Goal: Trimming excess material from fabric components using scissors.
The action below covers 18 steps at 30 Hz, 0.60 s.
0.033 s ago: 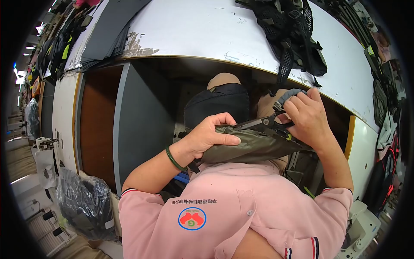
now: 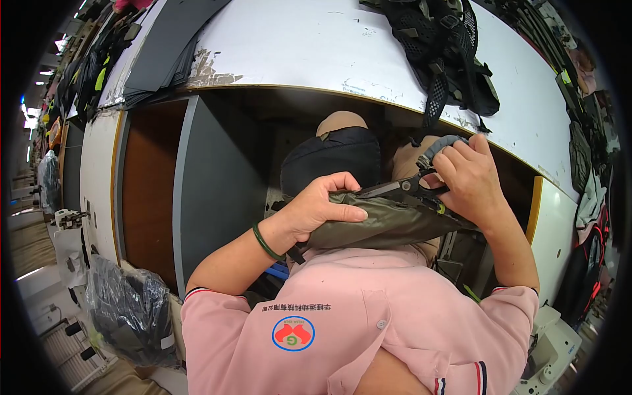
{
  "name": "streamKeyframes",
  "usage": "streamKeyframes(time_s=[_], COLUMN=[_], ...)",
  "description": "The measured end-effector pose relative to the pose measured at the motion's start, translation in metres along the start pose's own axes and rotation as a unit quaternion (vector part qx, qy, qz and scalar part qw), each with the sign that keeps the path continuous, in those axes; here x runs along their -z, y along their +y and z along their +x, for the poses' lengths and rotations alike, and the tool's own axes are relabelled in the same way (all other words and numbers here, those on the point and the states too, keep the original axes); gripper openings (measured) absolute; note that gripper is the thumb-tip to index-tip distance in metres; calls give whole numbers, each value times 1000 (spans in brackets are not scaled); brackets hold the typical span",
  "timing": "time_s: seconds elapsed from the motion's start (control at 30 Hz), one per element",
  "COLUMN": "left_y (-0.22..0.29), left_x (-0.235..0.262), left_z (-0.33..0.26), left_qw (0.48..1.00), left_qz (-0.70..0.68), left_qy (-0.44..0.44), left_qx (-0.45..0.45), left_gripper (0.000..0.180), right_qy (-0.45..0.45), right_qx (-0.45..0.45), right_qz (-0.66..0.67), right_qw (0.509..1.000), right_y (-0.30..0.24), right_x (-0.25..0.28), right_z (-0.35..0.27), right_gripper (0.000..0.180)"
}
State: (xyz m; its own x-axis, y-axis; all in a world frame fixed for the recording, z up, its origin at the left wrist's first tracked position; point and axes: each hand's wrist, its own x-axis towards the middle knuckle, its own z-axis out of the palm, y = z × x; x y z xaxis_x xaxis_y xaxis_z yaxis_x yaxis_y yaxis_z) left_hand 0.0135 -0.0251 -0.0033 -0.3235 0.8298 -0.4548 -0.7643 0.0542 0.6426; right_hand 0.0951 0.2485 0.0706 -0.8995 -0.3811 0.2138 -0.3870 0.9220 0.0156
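Your left grip pinches the olive fabric; your right grip holds scissors pointing near nine o'clock. Tension the fabric; guard your thumb.

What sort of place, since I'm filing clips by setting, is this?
Probably a sewing workshop: the right hand holds scissors at olive fabric gripped by the left hand, black strapped gear lies on the white worktable, and what looks like a sewing machine stands at lower right.
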Motion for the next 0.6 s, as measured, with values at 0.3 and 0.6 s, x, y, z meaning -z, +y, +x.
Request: streamKeyframes(time_s=[0.3, 0.6], left_y=[-2, -1], left_x=[-3, -3], left_z=[-1, -2], left_qw=[999, 1000], left_qz=[23, 6], left_qy=[-17, 13], left_qx=[-25, -10], left_gripper=[30, 30], right_qy=[-6, 20], right_qx=[-23, -12], right_qz=[-10, -37], right_qw=[1000, 999], right_y=[3, 4], right_x=[-3, 8], right_z=[-5, -8], right_gripper=[28, 28])
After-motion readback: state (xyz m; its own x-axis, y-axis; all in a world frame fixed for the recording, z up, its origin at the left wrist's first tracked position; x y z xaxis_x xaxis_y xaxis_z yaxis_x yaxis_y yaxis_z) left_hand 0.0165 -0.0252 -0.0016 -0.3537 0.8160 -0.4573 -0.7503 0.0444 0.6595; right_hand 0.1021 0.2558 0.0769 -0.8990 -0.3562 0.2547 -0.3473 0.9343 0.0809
